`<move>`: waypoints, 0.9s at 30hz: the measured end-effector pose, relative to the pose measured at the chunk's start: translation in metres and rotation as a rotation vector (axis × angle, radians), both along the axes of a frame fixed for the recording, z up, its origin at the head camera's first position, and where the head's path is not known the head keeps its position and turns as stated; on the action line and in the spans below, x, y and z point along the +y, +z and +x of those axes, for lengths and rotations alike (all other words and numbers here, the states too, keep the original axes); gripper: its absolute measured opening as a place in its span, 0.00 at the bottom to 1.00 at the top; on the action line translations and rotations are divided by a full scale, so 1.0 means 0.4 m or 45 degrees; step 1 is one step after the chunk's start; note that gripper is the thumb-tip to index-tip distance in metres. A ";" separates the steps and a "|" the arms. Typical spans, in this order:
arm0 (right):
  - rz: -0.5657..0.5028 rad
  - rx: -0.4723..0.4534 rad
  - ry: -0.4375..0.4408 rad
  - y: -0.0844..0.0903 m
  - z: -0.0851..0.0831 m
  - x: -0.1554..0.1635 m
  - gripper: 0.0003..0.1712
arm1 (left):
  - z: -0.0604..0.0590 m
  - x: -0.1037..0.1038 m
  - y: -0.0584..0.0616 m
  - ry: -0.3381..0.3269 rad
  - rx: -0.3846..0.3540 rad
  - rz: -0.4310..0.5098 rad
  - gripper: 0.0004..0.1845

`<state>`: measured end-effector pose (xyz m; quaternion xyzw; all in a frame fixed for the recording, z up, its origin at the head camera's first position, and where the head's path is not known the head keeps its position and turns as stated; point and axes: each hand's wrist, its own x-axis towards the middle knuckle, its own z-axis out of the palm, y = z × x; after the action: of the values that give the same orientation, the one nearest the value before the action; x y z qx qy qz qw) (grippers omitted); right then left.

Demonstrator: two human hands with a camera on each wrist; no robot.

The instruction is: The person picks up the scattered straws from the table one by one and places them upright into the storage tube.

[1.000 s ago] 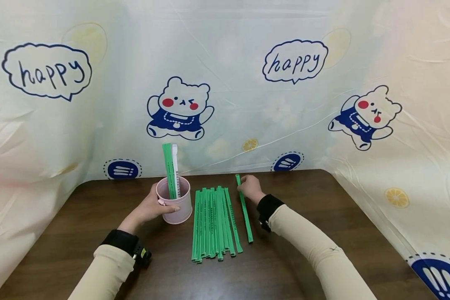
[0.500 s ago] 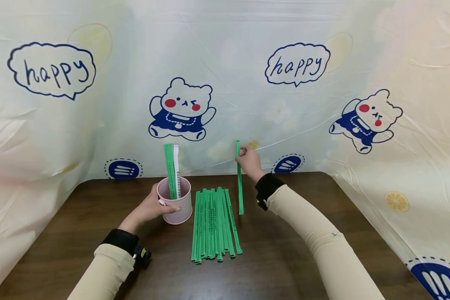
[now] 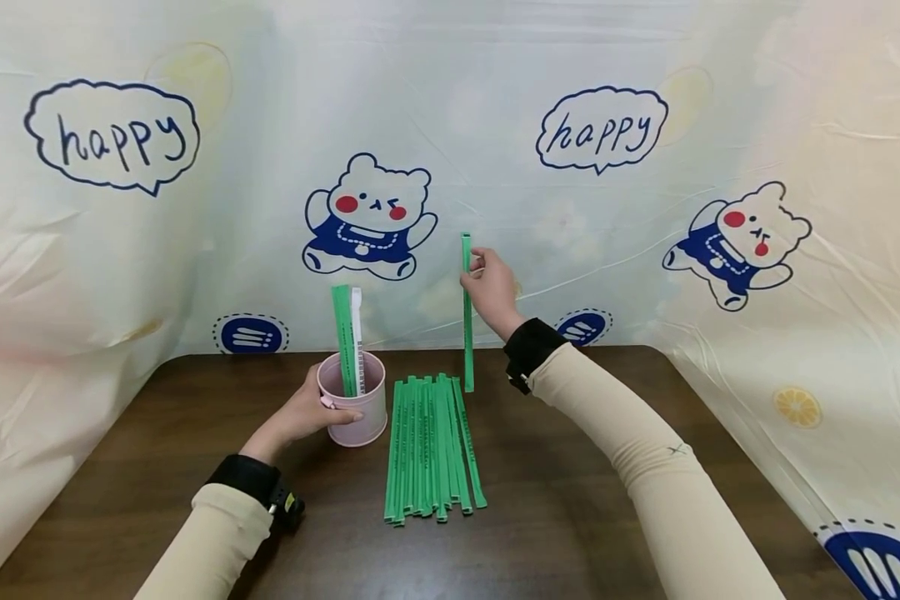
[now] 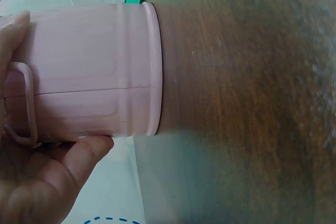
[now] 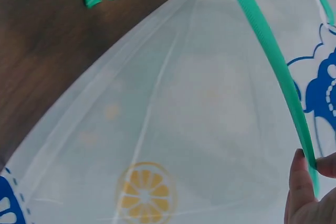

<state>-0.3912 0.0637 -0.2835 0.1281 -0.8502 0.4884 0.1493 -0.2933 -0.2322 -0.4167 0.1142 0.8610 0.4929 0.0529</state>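
On the brown wood-grained table [image 3: 570, 517] lies a central row of long, flat green printed strips [image 3: 423, 450]. Just left stands a cylindrical pink pail [image 3: 369, 422], gripped by the left hand [image 3: 298, 418]; green and white strips [image 3: 344, 342] lean inside. Beyond the row's far right end, the right hand [image 3: 492, 287] pinches a single upright green strip [image 3: 467, 329], raised.

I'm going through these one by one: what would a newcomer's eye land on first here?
Probably the bright bunch of green strips lying mid-table, and the single green strip that the right hand pinches upright beyond it. Left of the bunch, the left hand grips a pink cup with green and white strips standing inside. Behind, winking bears decorate the backdrop.
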 end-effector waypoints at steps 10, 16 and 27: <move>-0.072 0.149 0.019 0.074 0.002 -0.084 0.29 | 0.004 -0.004 -0.002 0.003 -0.001 -0.023 0.60; -0.106 0.242 0.086 0.127 0.015 -0.158 0.28 | -0.001 -0.012 0.004 0.005 0.019 -0.021 0.60; -0.136 0.277 0.214 0.126 0.054 -0.258 0.28 | -0.012 -0.002 -0.004 -0.024 0.034 0.014 0.59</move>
<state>-0.3697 -0.0395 -0.2330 0.2429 -0.7880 0.5270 0.2056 -0.2981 -0.2328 -0.4184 0.1292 0.8578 0.4955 0.0452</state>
